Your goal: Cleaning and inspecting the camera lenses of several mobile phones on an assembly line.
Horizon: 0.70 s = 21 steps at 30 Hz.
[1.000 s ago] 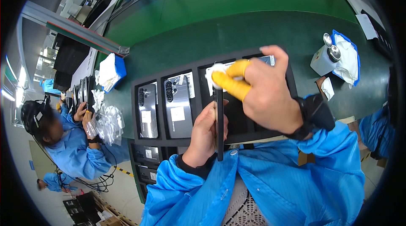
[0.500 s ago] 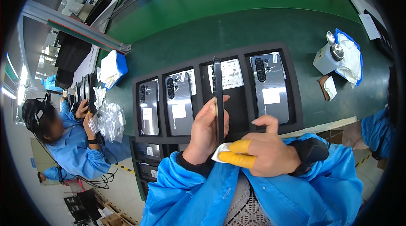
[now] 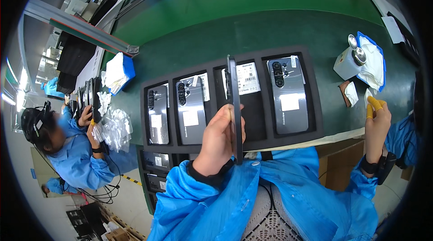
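At mid-bench, above the black foam tray point(image 3: 315, 128), the left hand point(image 3: 215, 141) is holding a dark phone point(image 3: 233, 105) on edge, thumb on one side and fingers wrapping the other. Its narrow side is facing up at the camera, so neither broad face is showing properly.

Behind it, the third compartment from the left is showing bare foam and a white label sheet point(image 3: 247, 79); the other three are each holding a phone, back upward.

Far right, well apart from the tray, the right hand point(image 3: 378, 122) is narrowing its fingers, two in yellow covers point(image 3: 370, 108), at a white wipe point(image 3: 368, 94) (too small there to tell whether it is gripping or only touching). Just beyond, a white bottle point(image 3: 343, 64) is standing next to a blue bin point(image 3: 384, 67) of white cloths.

Judging from this, wiping is the step in hand, the right hand seeing to the wipe while the left is keeping the phone ready. The next move seems to be calling for a steady hold by the phone's edges, and a settled wipe before anything is going into that third compartment.
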{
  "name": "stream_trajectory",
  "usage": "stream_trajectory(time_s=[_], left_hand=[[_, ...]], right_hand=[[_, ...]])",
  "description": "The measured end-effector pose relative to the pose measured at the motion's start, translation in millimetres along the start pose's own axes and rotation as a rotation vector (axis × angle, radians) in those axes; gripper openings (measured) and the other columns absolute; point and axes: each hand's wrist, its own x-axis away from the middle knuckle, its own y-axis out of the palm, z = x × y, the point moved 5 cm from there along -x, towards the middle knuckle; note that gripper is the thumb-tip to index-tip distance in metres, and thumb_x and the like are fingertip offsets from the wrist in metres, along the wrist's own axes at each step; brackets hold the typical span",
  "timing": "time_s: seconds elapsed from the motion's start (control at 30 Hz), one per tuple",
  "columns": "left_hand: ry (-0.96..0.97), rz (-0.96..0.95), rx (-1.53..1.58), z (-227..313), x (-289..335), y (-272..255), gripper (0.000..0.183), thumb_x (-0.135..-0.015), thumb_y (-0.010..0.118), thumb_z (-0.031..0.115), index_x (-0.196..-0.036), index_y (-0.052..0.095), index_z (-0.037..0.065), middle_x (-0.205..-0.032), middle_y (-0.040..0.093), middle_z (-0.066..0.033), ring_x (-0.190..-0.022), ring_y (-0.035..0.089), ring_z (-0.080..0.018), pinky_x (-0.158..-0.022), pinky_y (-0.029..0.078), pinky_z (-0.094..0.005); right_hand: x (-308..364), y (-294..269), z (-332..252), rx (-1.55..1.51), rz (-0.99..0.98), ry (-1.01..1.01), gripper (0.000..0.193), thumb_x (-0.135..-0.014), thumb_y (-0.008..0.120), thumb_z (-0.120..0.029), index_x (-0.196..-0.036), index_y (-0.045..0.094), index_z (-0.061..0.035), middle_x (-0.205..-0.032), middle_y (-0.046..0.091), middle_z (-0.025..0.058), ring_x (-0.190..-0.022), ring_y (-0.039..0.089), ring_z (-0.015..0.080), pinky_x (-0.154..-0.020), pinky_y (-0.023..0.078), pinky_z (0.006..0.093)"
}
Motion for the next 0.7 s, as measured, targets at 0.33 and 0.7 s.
stream_trajectory(time_s=[0.33, 0.7], left_hand=[[0.002, -0.007, 0.659, 27, -7, 15, 0.027, -0.101, 0.043, 0.013, -0.117, 0.051, -0.007, -0.112, 0.061, -0.0198, -0.110, 0.060, -0.0290, -0.090, 0.057, -0.0344], [-0.131, -0.264, 1.098, 30, -22, 26, 0.033, -0.099, 0.046, 0.012, -0.124, 0.045, -0.010, -0.125, 0.053, -0.0238, -0.118, 0.056, -0.0296, -0.099, 0.052, -0.0332]], right_hand=[[2, -17, -46, 0.052, -0.029, -0.006, 0.021, -0.077, 0.067, -0.001, -0.098, 0.067, 0.0046, -0.110, 0.060, 0.0165, -0.102, 0.055, 0.0332, -0.092, 0.040, 0.0422], [13, 31, -170, -0.189, -0.161, -0.454, 0.033, -0.076, 0.071, -0.022, -0.089, 0.069, 0.0082, -0.118, 0.054, 0.0230, -0.128, 0.037, 0.0399, -0.103, 0.022, 0.0609]])
